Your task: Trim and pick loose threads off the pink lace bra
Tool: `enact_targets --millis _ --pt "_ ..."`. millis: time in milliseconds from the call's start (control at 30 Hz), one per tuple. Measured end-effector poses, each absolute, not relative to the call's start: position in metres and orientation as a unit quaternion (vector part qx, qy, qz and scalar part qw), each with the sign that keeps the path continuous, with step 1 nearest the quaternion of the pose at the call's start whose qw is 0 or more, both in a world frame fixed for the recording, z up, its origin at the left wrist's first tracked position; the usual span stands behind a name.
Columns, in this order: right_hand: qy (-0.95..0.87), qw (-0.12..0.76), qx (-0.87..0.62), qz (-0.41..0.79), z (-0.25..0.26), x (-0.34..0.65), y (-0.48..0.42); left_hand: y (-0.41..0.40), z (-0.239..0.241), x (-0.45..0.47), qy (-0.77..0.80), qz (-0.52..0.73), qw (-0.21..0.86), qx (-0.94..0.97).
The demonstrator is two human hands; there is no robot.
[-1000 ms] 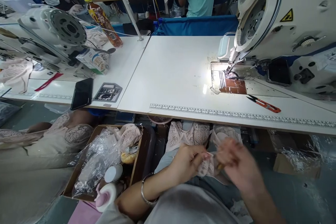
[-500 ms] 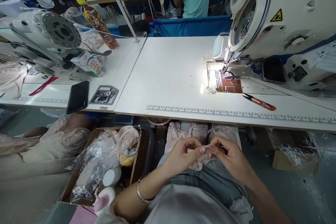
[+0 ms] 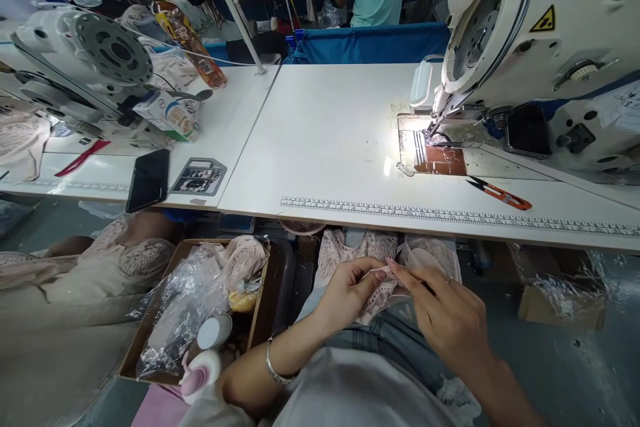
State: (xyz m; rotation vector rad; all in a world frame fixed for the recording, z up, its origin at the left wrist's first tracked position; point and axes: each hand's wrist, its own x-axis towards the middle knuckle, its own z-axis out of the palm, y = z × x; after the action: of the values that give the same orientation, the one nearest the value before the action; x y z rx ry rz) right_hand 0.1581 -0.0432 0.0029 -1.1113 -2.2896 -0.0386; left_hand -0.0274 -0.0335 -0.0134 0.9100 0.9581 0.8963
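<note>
Below the table edge, over my lap, both hands pinch a small pale pink lace piece (image 3: 376, 293). My left hand (image 3: 345, 297), with a silver bangle on the wrist, grips its left side. My right hand (image 3: 445, 313) holds its right end between thumb and forefinger; something thin and dark may sit under its fingers, too small to tell. More pink lace garments (image 3: 357, 250) hang just under the table front.
A white sewing table (image 3: 330, 140) with a printed ruler strip carries a sewing machine (image 3: 530, 47) and orange thread snips (image 3: 500, 193). At left are a phone (image 3: 147, 180), another machine (image 3: 90, 67) and a cardboard box (image 3: 197, 310) of plastic bags. A person in teal stands behind.
My right hand, blurred and apart a second ago, has closed in on the lace and now pinches its top edge beside my left hand. The view shifted slightly.
</note>
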Motion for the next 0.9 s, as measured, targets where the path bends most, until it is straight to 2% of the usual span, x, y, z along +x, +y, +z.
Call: enact_targets --millis 400,633,733,900 --pt "-0.864 0.293 -0.408 -0.038 0.002 0.156 -0.042 -0.033 -0.01 -0.028 0.429 0.395 0.692 0.426" --pt "-0.852 0.316 -0.415 0.055 -0.008 0.153 -0.046 -0.031 -0.013 -0.026 0.444 0.385 0.656 0.474" --pt "-0.815 0.339 -0.437 0.174 -0.012 0.15 -0.047 -0.03 -0.015 -0.025 0.464 0.347 0.62 0.529" --pt "-0.569 0.383 -0.42 0.594 -0.007 0.147 -0.043 -0.028 -0.015 -0.027 0.425 0.266 0.635 0.588"
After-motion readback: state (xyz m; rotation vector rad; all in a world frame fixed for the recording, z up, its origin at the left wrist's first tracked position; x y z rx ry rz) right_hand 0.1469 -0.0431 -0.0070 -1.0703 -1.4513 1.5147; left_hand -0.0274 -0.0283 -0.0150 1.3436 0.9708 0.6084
